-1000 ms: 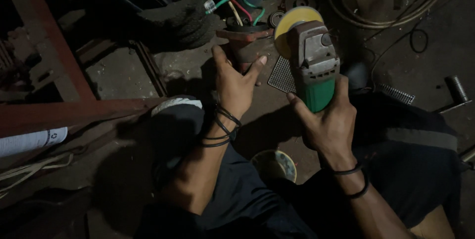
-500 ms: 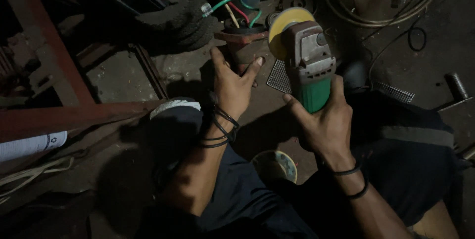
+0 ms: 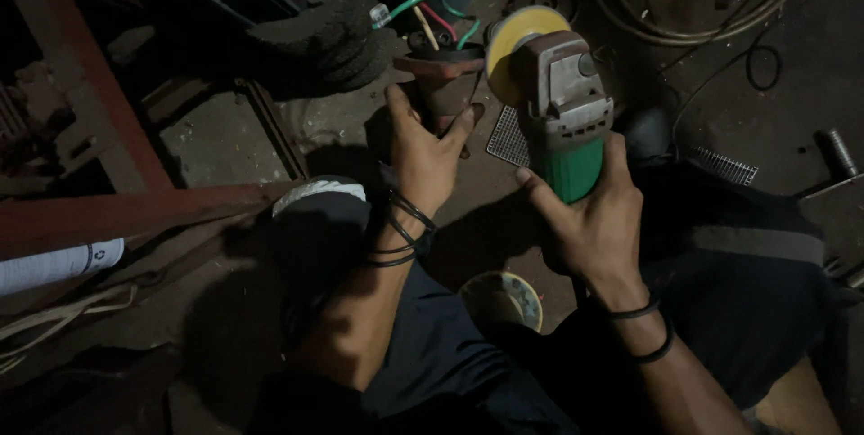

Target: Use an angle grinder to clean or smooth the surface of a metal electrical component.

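My right hand [image 3: 589,224] grips the green body of an angle grinder [image 3: 562,116] with a grey head and a yellow disc [image 3: 513,39]. The disc sits right beside a rusty brown metal piece [image 3: 441,80], which my left hand [image 3: 423,152] holds from below, thumb on one side and fingers on the other. Black bands circle both wrists. My knees in dark trousers fill the lower part of the view.
A red-painted steel frame [image 3: 117,210] lies at the left. Red, green and yellow wires [image 3: 418,3] run behind the metal piece. Small mesh grids [image 3: 508,138] rest on the dirty floor, a round tin lid [image 3: 504,300] sits between my legs, and cables coil at the upper right.
Both hands, the grinder and the metal piece sit slightly higher and further left in view than a second ago. The grips are unchanged.
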